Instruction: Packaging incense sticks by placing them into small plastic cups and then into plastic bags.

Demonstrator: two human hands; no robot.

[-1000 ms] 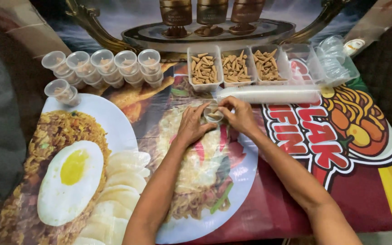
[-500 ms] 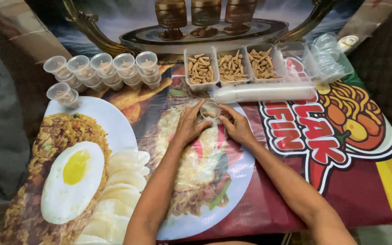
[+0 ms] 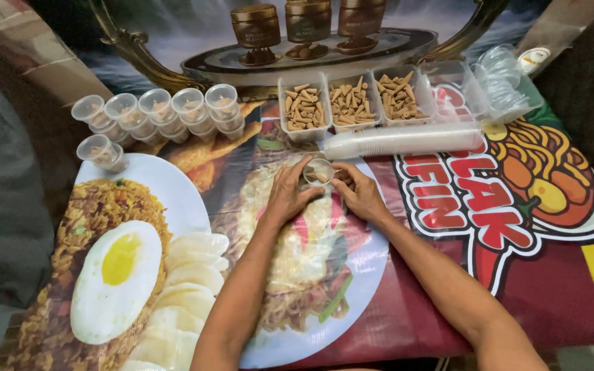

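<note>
Cup in both hands, spill risk

Holding small clear cup point(image 3: 318, 171) between left hand point(image 3: 287, 197) and right hand point(image 3: 360, 194), both grips pinching its rim, just above counter point(image 3: 407, 309), near sleeve of stacked cups point(image 3: 404, 141) and trays of brown sticks point(image 3: 351, 103). Risking tipping the cup, likely from uneven squeezing.

Your right hand point(image 3: 360, 196) slid off the small clear cup point(image 3: 318, 170) and lowered to its right. Your left hand point(image 3: 287, 196) tipped the cup's open mouth up into view.
</note>
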